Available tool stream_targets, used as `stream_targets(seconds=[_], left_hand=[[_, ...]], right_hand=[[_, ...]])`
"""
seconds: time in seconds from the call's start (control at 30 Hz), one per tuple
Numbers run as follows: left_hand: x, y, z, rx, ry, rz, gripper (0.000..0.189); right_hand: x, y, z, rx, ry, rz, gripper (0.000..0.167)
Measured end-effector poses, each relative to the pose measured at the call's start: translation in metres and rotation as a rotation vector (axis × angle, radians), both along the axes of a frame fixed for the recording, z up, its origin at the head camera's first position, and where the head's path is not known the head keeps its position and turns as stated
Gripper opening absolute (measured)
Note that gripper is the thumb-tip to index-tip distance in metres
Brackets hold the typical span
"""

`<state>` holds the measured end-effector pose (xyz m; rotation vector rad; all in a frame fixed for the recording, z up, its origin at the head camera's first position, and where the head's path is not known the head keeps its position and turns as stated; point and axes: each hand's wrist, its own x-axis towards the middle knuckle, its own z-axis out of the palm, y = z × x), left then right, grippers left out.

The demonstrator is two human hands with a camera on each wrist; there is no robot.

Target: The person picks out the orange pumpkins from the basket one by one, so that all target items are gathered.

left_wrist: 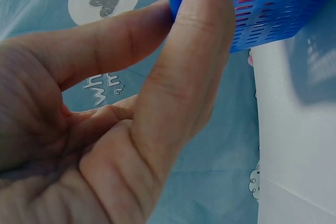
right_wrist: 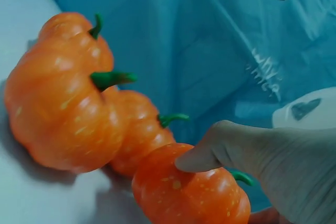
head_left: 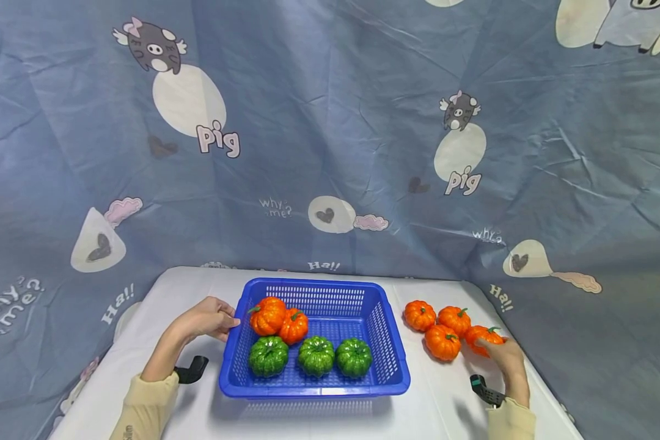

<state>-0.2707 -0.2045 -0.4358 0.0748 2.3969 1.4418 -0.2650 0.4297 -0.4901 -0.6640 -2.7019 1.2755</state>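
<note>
At the left of the frame, here's the left hand (head_left: 206, 318), thumb and fingers pinching the rim of a blue rectangular basket (head_left: 315, 391) of slotted, plastic-looking mesh. The basket sits at lower centre, its long axis running across the frame.

Inside, on the left, two glossy orange ribbed pumpkins (head_left: 268, 316) nestle together, the bigger one nearer the rim. Below them runs a row of three shiny dark-green ribbed pumpkins (head_left: 316, 356), round and squat, light gleaming off their smooth skins.

On rightward, across the white-covered desk (head_left: 440, 397), and there's a close cluster of three loose orange ribbed pumpkins (head_left: 442, 342), slick and pale-flecked, with curved green stems.

And at the lower right, the one that matters: a squat, glossy red-orange pumpkin (head_left: 480, 340), at the cluster's right end and well apart from the basket, which lies off to its left. The right hand is by far the nearer, gripping it from the right, thumb pressed on the ribbed skin; most of the other fingers are hidden behind. It's wider than tall, with no clear long axis to read.
</note>
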Motion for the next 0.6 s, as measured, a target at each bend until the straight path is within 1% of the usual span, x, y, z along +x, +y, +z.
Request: stream_targets(seconds=[0.1, 0.2, 0.33, 0.5, 0.6], left_hand=[[0.0, 0.0, 0.0, -0.001, -0.001, 0.0, 0.028], [0.0, 0.001, 0.0, 0.0, -0.003, 0.002, 0.028], [0.0, 0.001, 0.001, -0.003, -0.004, 0.004, 0.029], [0.0, 0.0, 0.001, -0.009, 0.0, 0.002, 0.033], [0.0, 0.0, 0.0, -0.004, 0.001, 0.002, 0.033]], right_hand=[[-0.002, 0.001, -0.007, 0.067, 0.017, -0.005, 0.075], [-0.005, 0.001, -0.011, 0.127, 0.014, -0.002, 0.074], [-0.007, 0.0, -0.014, 0.108, -0.019, 0.011, 0.08], [-0.008, 0.0, -0.017, 0.128, -0.039, 0.008, 0.083], [-0.007, 0.0, -0.018, 0.122, -0.051, 0.009, 0.083]])
